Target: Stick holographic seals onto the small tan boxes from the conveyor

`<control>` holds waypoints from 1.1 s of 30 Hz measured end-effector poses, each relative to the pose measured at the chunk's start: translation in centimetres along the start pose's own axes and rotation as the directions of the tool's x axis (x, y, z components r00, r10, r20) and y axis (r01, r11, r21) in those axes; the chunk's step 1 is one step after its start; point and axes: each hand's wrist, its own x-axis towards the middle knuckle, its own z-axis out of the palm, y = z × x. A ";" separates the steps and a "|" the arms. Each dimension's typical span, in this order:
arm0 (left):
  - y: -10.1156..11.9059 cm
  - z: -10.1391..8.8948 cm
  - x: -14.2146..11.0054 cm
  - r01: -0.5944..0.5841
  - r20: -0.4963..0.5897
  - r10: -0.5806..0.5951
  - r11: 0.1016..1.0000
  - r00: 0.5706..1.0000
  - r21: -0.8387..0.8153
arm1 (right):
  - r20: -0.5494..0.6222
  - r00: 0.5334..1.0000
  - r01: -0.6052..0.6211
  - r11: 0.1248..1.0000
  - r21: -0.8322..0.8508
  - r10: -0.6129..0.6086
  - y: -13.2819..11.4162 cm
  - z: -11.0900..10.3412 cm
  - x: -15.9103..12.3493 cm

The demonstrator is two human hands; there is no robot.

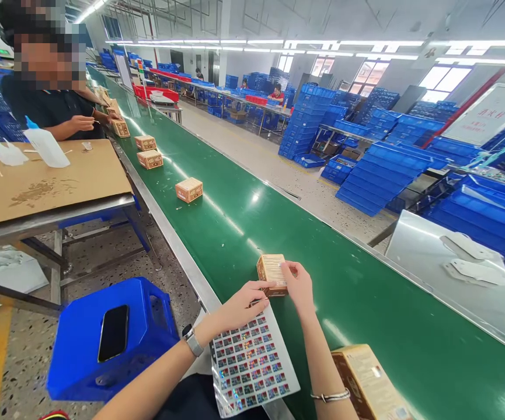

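Note:
A small brown carton [272,273] is held between both my hands over the near edge of the green conveyor belt [366,315]. My left hand [239,306] pinches its lower left side with thumb and fingers. My right hand [299,287] grips its right side, fingers curled against it. Just below my hands lies a sheet of small coloured stickers [250,361], resting across my lap and the belt's edge. Another brown carton [368,382] sits on the belt by my right forearm.
Three more cartons [189,189] ride the belt farther up, toward a person in black [51,111] at a cardboard-topped table [37,186]. A blue stool [103,341] with a phone on it stands at my left. Blue crates [379,169] are stacked across the aisle.

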 end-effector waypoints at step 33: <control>5.7 0.5 -2.5 0.180 0.024 -0.180 0.983 0.983 0.024 | 0.083 0.753 0.644 0.705 -0.298 -0.652 -4.7 -3.1 -12.3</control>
